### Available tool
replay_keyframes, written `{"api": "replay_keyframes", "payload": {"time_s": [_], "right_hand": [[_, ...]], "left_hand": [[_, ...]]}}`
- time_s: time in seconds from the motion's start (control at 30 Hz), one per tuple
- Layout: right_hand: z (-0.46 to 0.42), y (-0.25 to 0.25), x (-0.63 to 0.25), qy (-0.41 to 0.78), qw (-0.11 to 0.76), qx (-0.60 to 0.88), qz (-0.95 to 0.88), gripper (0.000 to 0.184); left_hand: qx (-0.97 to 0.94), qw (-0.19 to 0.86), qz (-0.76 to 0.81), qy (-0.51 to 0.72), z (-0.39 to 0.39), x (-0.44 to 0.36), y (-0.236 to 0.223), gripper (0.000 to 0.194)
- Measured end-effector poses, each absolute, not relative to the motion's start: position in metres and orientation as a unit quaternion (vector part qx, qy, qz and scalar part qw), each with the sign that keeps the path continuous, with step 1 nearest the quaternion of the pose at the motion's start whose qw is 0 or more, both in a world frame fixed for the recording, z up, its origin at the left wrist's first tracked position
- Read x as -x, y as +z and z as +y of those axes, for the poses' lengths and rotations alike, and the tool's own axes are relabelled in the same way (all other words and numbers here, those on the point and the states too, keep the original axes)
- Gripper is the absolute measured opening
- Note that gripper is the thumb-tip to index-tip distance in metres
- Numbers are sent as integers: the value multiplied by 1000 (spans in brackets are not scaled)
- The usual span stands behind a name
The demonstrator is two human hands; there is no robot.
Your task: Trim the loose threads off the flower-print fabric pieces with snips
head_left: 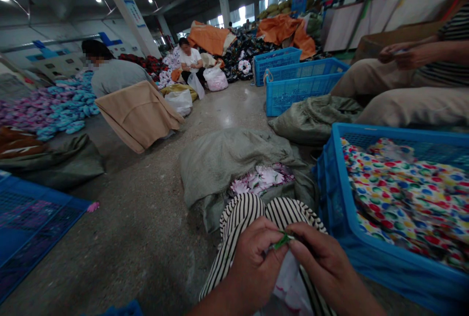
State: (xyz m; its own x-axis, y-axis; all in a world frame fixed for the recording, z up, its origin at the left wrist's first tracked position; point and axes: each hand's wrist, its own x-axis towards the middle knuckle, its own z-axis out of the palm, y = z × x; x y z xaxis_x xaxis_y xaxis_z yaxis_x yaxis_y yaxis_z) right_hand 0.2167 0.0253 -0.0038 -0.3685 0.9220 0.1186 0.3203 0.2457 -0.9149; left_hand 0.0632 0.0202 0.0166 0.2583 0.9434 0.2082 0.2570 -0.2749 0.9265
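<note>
My left hand point(252, 269) and my right hand point(326, 264) meet low in the view, with their fingertips pinching a small green piece point(282, 242) between them. It may be a plastic tag or a thread, too small to tell. Below the hands hangs a white cloth with a pale pink print point(289, 284). Black-and-white striped fabric point(242, 216) lies right behind and beneath my hands. To my right stands a blue plastic crate point(381, 252) filled with multicoloured polka-dot fabric point(406, 199).
A grey-green sack of floral cloth point(234, 164) lies ahead on the concrete floor. Further blue crates point(304, 84) stand beyond it. A co-worker's hands point(403, 54) work at the right. Other seated people, piles of textiles and a blue mat point(32, 228) lie to the left and far back.
</note>
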Motion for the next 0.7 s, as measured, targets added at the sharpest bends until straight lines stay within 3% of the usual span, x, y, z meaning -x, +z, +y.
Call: {"api": "replay_keyframes", "payload": {"time_s": [0.5,0.7], "right_hand": [[25,3,-223,351,334,442,-755,15],[30,6,-223,403,316,426,-746,22]], "left_hand": [[-638,445,447,442,22,-64,18,14],[-642,449,446,433,21,-64,20,16]]}}
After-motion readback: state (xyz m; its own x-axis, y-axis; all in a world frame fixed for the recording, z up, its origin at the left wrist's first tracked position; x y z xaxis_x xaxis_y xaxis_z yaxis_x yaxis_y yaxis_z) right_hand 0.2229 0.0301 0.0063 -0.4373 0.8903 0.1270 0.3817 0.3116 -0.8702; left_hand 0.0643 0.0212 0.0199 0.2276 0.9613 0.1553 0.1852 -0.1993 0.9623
